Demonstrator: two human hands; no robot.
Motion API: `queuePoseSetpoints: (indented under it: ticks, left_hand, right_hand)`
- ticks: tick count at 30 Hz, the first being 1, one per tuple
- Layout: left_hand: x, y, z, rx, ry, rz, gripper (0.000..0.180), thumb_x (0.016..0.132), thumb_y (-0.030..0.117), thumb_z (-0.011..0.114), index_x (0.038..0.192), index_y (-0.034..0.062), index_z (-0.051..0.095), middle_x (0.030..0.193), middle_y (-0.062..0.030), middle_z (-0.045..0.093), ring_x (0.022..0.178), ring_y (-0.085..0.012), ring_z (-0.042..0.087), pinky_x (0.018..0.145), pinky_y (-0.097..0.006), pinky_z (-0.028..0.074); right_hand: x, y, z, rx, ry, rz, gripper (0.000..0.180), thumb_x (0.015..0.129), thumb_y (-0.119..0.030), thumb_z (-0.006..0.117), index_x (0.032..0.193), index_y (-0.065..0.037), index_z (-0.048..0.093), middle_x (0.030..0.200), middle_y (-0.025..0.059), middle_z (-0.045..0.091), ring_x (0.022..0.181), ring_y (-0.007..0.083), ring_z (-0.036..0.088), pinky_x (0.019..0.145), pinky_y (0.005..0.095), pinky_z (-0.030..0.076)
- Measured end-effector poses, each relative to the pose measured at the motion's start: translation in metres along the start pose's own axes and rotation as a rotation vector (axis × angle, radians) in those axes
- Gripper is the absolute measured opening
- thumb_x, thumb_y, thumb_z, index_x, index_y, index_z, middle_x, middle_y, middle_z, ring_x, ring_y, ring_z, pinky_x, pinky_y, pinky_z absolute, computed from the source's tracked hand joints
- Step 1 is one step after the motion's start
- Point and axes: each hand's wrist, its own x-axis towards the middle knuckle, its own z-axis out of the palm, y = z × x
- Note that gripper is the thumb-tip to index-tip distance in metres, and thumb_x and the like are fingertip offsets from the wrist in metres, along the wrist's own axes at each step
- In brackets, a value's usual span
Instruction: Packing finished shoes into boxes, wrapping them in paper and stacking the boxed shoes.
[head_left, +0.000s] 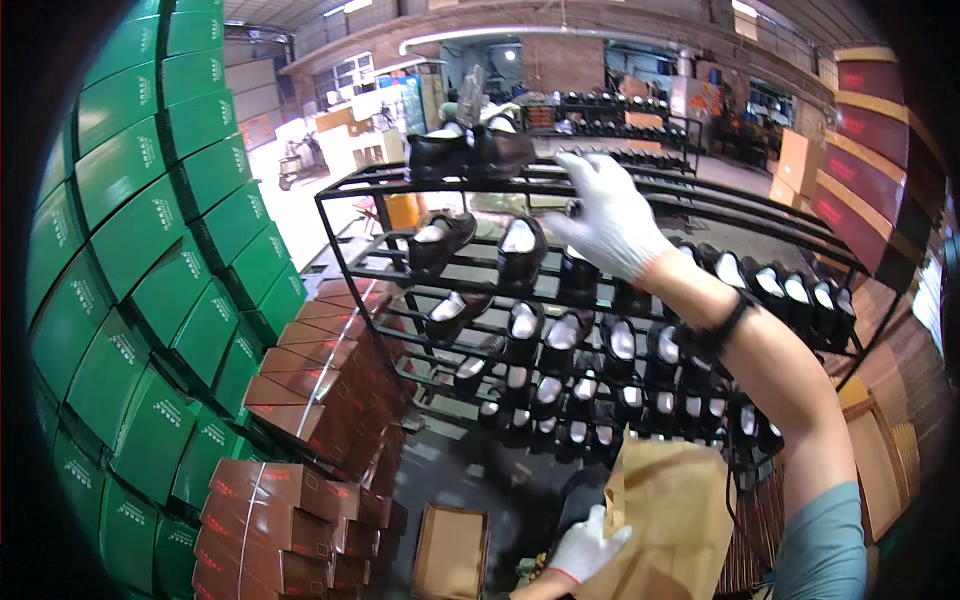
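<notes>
My right hand (612, 215), in a white knit glove, reaches out over the top of a black metal shoe rack (790, 212). Its fingers are apart and it is open, with a small dark shape showing between thumb and fingers. Black shoes (520, 250) with pale insoles fill the shelves beneath. A pair of black shoes (468, 150) stands on the rack's top left, left of this hand. Low down, my gloved left hand (588, 548) is closed at the left edge of a large sheet of brown paper (675, 515); its fingertips are partly hidden.
Tall stacks of green boxes (130, 350) rise on the left. Strapped brown boxes (265, 510) stand beside the rack, with an open shallow carton (450, 550) on the floor. Dark red boxes (870, 150) are piled at right. Further shoe racks (610, 120) stand behind.
</notes>
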Motion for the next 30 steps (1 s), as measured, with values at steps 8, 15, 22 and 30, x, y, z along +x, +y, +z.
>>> queuePoseSetpoints:
  ticks: [8,15,22,30]
  left_hand:
    - [0.010,-0.019,0.020,-0.012,0.025,-0.026,0.034,0.104,0.028,0.065,0.126,0.0035,0.057,0.086,-0.0313,0.074,0.080,-0.0540,0.073,0.071,-0.065,0.057]
    - [0.013,-0.053,0.022,0.026,0.023,0.058,0.048,0.103,0.030,0.069,0.138,0.0012,0.055,0.088,-0.0322,0.075,0.081,-0.0530,0.073,0.072,-0.062,0.059]
    - [0.018,-0.065,0.025,-0.005,0.050,0.107,0.052,0.103,0.034,0.069,0.141,0.0007,0.058,0.090,-0.0304,0.076,0.079,-0.0528,0.073,0.070,-0.062,0.058]
    - [0.018,-0.018,0.002,0.021,-0.036,0.074,0.044,0.107,0.043,0.068,0.119,0.0010,0.062,0.093,-0.0374,0.073,0.090,-0.0602,0.071,0.078,-0.069,0.058]
  right_hand:
    - [0.215,-0.058,0.152,-0.145,-0.435,0.122,0.077,0.088,-0.063,0.085,0.146,-0.014,0.072,0.144,0.0198,0.072,0.138,0.0382,0.068,0.116,0.0522,0.054]
    - [0.204,-0.043,0.207,-0.171,-0.255,0.207,0.052,0.091,-0.040,0.084,0.133,-0.009,0.076,0.128,0.0223,0.075,0.120,0.0392,0.074,0.103,0.0486,0.061]
    - [0.191,0.011,0.122,-0.139,-0.484,0.263,0.041,0.096,-0.035,0.069,0.117,-0.003,0.085,0.124,0.0264,0.081,0.119,0.0424,0.078,0.102,0.0489,0.063]
    - [0.085,0.029,-0.055,-0.093,-0.246,0.113,0.034,0.099,-0.031,0.076,0.106,0.002,0.081,0.101,0.0249,0.081,0.097,0.0409,0.079,0.090,0.0489,0.062]
